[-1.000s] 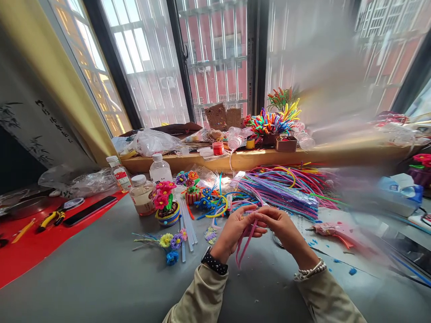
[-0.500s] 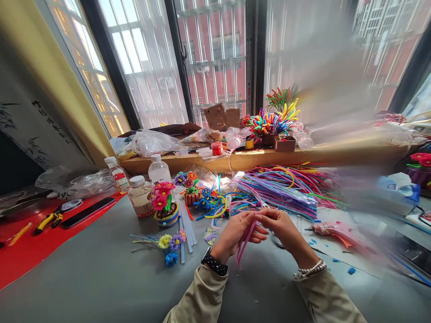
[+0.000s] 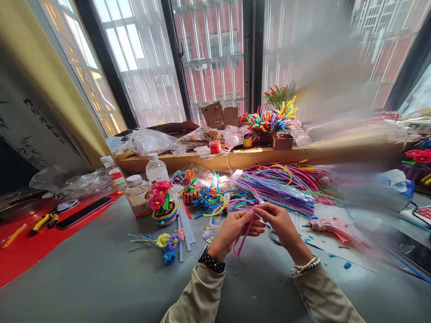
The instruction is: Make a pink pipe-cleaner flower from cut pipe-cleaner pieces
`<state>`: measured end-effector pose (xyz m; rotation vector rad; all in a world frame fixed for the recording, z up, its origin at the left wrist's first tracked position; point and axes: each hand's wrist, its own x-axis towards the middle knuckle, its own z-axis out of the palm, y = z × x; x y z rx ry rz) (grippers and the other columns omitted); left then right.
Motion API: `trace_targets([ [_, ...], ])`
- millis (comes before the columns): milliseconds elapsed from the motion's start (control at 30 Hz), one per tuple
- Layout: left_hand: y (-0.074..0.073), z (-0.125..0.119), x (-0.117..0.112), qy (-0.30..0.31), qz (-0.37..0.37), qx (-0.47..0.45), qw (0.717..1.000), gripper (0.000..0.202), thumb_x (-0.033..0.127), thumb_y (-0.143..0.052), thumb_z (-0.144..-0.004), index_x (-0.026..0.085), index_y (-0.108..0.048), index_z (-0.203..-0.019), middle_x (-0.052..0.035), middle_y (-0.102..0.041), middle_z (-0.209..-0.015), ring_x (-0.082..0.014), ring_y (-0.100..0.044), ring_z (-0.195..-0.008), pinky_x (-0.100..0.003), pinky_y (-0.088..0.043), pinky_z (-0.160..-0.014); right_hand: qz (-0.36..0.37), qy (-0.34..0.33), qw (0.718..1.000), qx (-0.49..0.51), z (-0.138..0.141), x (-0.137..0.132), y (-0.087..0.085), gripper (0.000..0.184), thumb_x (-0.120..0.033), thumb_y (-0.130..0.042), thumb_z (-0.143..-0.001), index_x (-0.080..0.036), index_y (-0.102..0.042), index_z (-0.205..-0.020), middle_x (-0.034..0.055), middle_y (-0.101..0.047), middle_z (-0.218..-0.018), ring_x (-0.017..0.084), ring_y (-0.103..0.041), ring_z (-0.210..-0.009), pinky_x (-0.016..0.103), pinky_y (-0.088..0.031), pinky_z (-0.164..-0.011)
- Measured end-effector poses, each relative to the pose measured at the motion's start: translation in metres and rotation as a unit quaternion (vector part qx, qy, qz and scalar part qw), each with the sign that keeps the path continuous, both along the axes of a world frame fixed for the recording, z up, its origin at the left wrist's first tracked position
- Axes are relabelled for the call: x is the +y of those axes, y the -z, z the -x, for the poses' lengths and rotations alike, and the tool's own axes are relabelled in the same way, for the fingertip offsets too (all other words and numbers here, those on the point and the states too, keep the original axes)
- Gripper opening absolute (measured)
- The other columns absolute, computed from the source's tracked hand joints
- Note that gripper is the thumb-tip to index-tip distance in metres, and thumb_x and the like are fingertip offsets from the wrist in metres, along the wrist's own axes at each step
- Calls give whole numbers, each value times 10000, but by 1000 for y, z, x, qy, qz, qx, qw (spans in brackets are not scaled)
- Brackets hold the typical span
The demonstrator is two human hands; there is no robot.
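Over the grey table, both hands meet at a pink pipe cleaner (image 3: 240,246) whose bent loop hangs below the fingers. My left hand (image 3: 232,231) is closed on it, thumb against the fingers, watch on the wrist. My right hand (image 3: 280,224) pinches its upper end between thumb and index finger, close to the left fingertips. Behind the hands lies a pile of colourful pipe cleaners (image 3: 289,177), some in a clear packet (image 3: 276,193). To the left are a pot of pink pipe-cleaner flowers (image 3: 160,197) and loose yellow, purple and blue flowers (image 3: 173,242).
Clear glue sticks (image 3: 183,220) lie left of the hands, near bottles (image 3: 137,197). A pink glue gun (image 3: 332,225) rests on paper at right with blue scraps. Pliers (image 3: 45,223) and a phone (image 3: 84,212) lie on red cloth at left. The cluttered windowsill (image 3: 202,159) runs behind.
The pink loop below my hands has opened wider and its lower end sits slightly higher. Both hands stay together; the whole view has shifted a little.
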<state>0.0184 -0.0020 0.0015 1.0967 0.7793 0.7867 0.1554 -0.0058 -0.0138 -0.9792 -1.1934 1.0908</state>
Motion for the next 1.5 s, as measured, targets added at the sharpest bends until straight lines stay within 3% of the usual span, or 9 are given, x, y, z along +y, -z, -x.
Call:
trace_targets([
  [333, 2, 2, 1, 2, -8, 25, 1000, 394, 453, -547, -695, 82, -592, -820, -112, -656, -721, -140, -615, -576, -231, -457, -540, 21, -17, 1000, 11, 1, -3, 1, 193, -341, -663, -613, -168, -662, -699, 15, -622, -683, 121, -528, -650, 236, -398, -632],
  [567, 4, 2, 3, 13, -40, 43, 998, 455, 503, -532, -673, 88, -608, -845, -56, -618, -638, -62, -500, -447, -189, -348, -436, 39, -19, 999, 20, 3, -3, -1, 196, -356, -649, -617, -168, -628, -669, -7, -600, -607, 106, -515, -574, 222, -377, -550],
  [767, 7, 0, 4, 27, -84, 57, 994, 431, 474, -531, -681, 88, -627, -848, 9, -515, -555, -15, -312, -396, -180, -231, -389, -17, 111, 994, -5, -1, 3, 7, 250, -377, -639, -622, -156, -604, -732, 7, -588, -650, 113, -491, -579, 232, -367, -531],
  [933, 8, 0, 5, 71, -91, 91, 989, 400, 455, -537, -676, 98, -638, -827, 19, -473, -557, -35, -399, -446, -174, -283, -410, -75, 219, 973, -21, -5, 5, 11, 241, -383, -611, -657, -166, -586, -759, 21, -572, -715, 132, -495, -638, 252, -386, -582],
  [1000, 8, 0, 4, 68, -91, 102, 988, 385, 448, -524, -687, 102, -635, -814, 29, -447, -537, -37, -400, -437, -172, -280, -398, -68, 210, 975, -1, -6, 5, 9, 246, -387, -611, -658, -170, -587, -772, 14, -559, -708, 123, -475, -618, 246, -377, -572],
  [1167, 9, 0, 4, 57, -111, 115, 985, 374, 445, -481, -713, 113, -618, -817, 43, -399, -535, -38, -364, -421, -173, -250, -371, 7, 38, 999, 25, -4, 3, 3, 281, -416, -629, -627, -165, -642, -755, -21, -518, -590, 79, -365, -484, 228, -297, -476],
  [1233, 9, 0, 4, 68, -123, 120, 983, 378, 451, -456, -726, 121, -610, -826, 46, -378, -541, -41, -346, -421, -178, -238, -367, 9, 10, 1000, -1, -3, 2, 2, 267, -419, -622, -636, -157, -654, -674, -35, -462, -497, 74, -336, -458, 228, -260, -456],
  [1367, 11, -2, 4, 60, -173, 144, 972, 366, 436, -390, -772, 136, -597, -809, 52, -334, -535, -45, -283, -423, -193, -219, -395, -6, 62, 998, 20, -4, 4, 6, 268, -414, -617, -650, -150, -662, -636, -41, -426, -444, 73, -337, -446, 229, -257, -448],
  [1500, 10, -5, 3, 20, -281, 202, 938, 356, 387, -347, -807, 139, -602, -779, 39, -341, -526, -68, -310, -474, -207, -240, -453, -7, 127, 988, 87, -7, 7, 9, 253, -406, -648, -618, -158, -674, -664, -21, -497, -504, 75, -369, -468, 225, -297, -453],
])
